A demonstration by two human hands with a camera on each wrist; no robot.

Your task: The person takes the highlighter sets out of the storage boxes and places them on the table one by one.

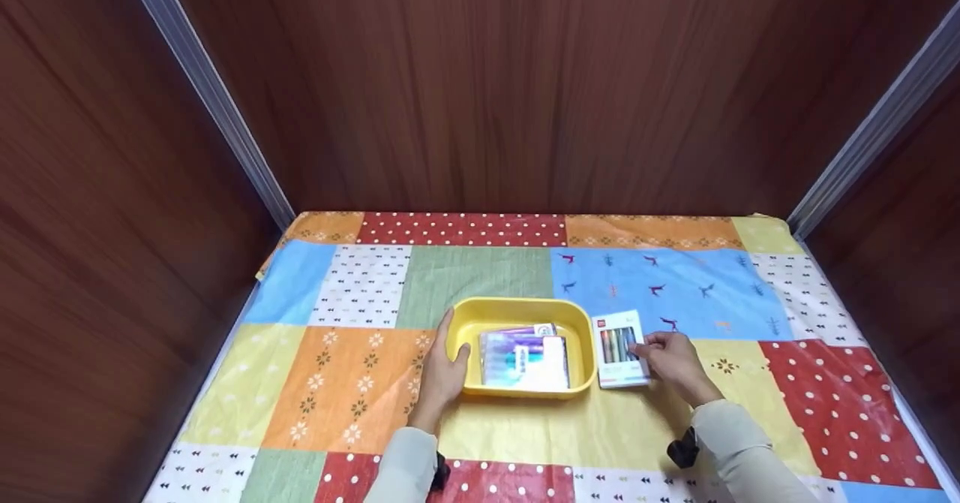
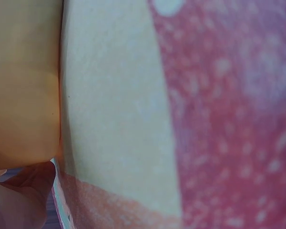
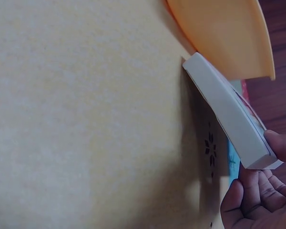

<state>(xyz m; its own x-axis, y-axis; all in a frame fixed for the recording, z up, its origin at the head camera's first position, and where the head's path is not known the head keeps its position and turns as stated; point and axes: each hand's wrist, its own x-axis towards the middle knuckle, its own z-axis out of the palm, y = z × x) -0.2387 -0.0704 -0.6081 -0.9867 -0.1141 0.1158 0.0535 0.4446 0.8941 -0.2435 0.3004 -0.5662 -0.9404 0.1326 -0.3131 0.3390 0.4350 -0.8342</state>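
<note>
A yellow plastic basin (image 1: pixel 521 306) stands on the table in front of me. Inside it lie flat packs (image 1: pixel 514 360) in purple, blue and white, one partly over another; glare hides their print. My left hand (image 1: pixel 444 370) grips the basin's left end, thumb over the rim. To the right of the basin is a thin white box (image 1: pixel 621 374) with a row of coloured sticks on its front. The right hand (image 1: pixel 679 364) pinches this box at its right edge, thumb on the front. In the right wrist view the box (image 3: pixel 229 114) is tilted, one end close to the basin (image 3: pixel 229 38).
A patchwork-print cloth (image 1: pixel 352 390) covers the table. Brown wood-grain panels (image 1: pixel 465 90) enclose it at the back and both sides, with metal strips (image 1: pixel 217 105) at the corners. A dark wrist strap part (image 1: pixel 682 449) hangs under the right sleeve.
</note>
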